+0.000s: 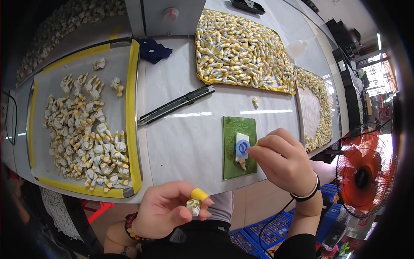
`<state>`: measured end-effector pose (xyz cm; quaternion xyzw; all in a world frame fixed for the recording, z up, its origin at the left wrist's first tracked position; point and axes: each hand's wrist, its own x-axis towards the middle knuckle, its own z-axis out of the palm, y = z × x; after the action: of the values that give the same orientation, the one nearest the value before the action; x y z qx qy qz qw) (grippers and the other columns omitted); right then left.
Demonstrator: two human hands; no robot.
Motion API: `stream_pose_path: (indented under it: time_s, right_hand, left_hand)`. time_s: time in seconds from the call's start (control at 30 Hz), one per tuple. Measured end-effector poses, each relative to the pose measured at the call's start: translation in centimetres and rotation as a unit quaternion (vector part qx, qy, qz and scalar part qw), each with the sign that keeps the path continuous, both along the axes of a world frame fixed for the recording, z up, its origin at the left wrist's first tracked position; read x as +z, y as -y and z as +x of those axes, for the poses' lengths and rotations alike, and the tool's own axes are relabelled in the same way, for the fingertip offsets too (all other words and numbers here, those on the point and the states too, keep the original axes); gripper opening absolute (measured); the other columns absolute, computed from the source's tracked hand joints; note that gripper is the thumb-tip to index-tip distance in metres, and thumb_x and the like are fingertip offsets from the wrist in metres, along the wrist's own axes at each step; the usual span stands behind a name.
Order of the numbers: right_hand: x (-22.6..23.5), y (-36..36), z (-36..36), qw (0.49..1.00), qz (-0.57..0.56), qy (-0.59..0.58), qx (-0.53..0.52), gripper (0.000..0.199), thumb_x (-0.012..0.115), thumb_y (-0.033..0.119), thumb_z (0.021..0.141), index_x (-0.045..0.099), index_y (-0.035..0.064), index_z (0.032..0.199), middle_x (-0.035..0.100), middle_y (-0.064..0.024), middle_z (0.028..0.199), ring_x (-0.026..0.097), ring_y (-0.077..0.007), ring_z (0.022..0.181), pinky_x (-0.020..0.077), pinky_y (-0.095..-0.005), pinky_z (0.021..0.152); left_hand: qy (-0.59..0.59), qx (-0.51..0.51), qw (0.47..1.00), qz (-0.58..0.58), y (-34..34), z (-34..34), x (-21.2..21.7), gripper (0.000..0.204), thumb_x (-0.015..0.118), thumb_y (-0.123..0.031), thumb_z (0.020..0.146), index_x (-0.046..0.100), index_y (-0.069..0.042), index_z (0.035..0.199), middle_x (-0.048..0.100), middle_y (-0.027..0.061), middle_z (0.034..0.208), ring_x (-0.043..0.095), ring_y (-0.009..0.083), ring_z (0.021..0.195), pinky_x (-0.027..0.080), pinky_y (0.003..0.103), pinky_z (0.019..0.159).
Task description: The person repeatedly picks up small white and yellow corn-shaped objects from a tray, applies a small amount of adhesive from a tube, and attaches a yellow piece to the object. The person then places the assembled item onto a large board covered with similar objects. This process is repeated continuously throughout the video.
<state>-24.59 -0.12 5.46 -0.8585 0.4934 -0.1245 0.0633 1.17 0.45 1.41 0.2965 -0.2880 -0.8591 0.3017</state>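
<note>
My left hand (166, 209) is at the table's near edge, its thumb and fingers closed around a small white wrapped bundle (193, 208). Yellow tape (199, 194) wraps one of its fingertips. Over a green board (230, 129), my right hand (284, 162) is pinched beside a round blue piece (243, 147) with a dark curved mark. A small yellow end shows at those fingertips; the rest of what they hold is hidden. The blue piece lies on a white pad (239, 137), and a small white-and-yellow piece (243, 164) sticks out below the pad.
To the left, a yellow-taped tray (136, 86) holds many wrapped bundles. Another tray (294, 92), far right, is full of small white-and-yellow pieces; one loose piece (255, 102) lies nearby. A long black cutter-like tool (177, 105) crosses the middle. An orange fan (365, 170) stands right.
</note>
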Motion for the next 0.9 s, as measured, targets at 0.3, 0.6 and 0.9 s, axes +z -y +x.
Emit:
stream_pose_path:
  time_s: [0.3,0.6,0.9]
  right_hand:
    - [1.6,0.0,1.8,0.976,-0.005,0.213,0.051,0.026,0.067,0.0,0.062,0.065,0.0006,0.087,0.058,-0.0064,0.077,0.056,-0.0202,0.065,0.0477,-0.0274,0.055]
    - [1.0,0.9,4.2,0.93,-0.03,0.302,0.207,0.018,0.067,0.002,0.069,0.062,-0.0058,0.084,0.06,-0.0119,0.081,0.058,-0.02,0.066,0.0488,-0.0259,0.056]
    - [1.8,0.5,5.1,0.936,0.0,0.31,0.168,0.008,0.069,-0.001,0.068,0.068,0.0013,0.076,0.065,-0.0076,0.077,0.061,-0.0164,0.061,0.0502,-0.0219,0.052]
  left_hand:
    - [-0.112,-0.158,0.972,0.135,1.2,-0.3,-0.4,0.057,0.067,-0.044,0.078,0.056,0.009,0.099,0.063,0.0128,0.073,0.064,0.0219,0.068,0.054,0.038,0.068]
    - [-0.243,-0.267,0.907,0.216,0.9,-0.6,-2.3,0.04,0.055,-0.034,0.092,0.053,0.003,0.107,0.062,0.0056,0.091,0.063,0.0117,0.079,0.051,0.026,0.074]
    - [-0.232,-0.269,0.917,0.182,0.5,-0.7,-1.5,0.038,0.057,-0.033,0.09,0.054,0.001,0.108,0.06,0.0029,0.091,0.061,0.0084,0.082,0.051,0.024,0.077]
